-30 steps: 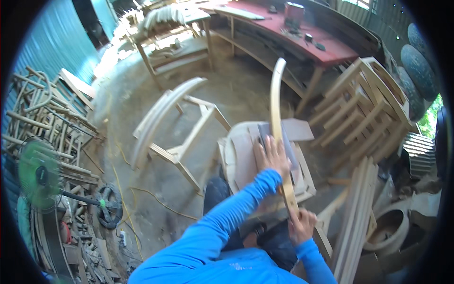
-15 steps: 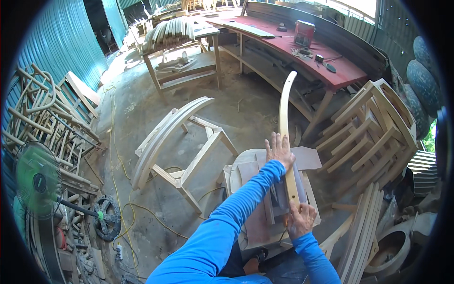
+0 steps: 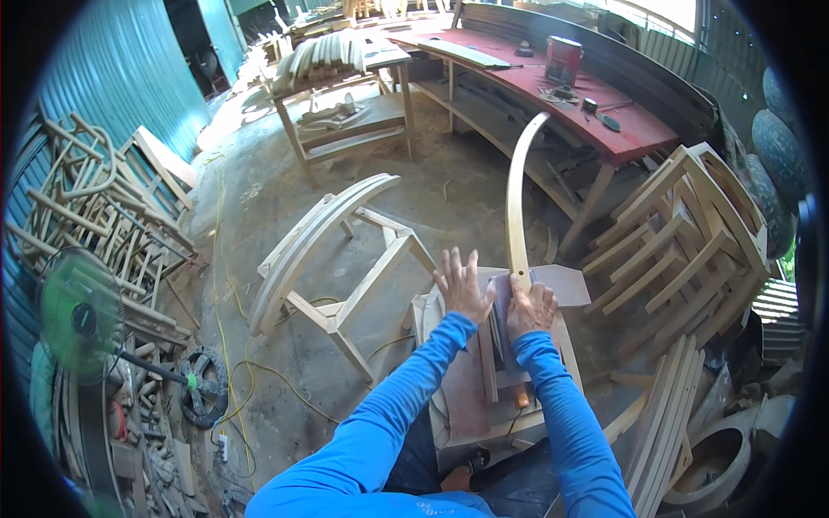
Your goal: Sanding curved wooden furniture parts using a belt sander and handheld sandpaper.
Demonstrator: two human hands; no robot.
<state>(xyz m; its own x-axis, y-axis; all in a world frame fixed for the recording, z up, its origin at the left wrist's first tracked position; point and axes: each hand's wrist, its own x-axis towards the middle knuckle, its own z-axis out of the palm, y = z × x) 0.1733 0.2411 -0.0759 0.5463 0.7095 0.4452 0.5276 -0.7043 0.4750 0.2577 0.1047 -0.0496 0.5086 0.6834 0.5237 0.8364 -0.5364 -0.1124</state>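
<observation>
A curved, pale wooden piece [image 3: 516, 198], with small holes near its ends, points away from me toward the red-topped workbench. My right hand [image 3: 530, 311] is closed around its near end, above a grey flat strip [image 3: 509, 367] on a low wooden stand [image 3: 458, 406]. My left hand [image 3: 464, 287] is off the wood, just left of it, with fingers spread and nothing in them. A small orange part with a cord [image 3: 522, 399] shows at the near end of the strip. My right hand covers part of the strip's far end.
To the left stands a wooden frame [image 3: 380, 281] bearing curved slats [image 3: 324, 233]. Stacked wooden frames [image 3: 682, 233] rise at the right, beside long boards [image 3: 661, 423]. The red workbench [image 3: 518, 73] lies ahead. A green fan [image 3: 82, 315] and yellow cord [image 3: 289, 388] are on the left.
My left hand has let go of the curved piece and moved left, fingers spread. My right hand has moved forward with the piece, away from me.
</observation>
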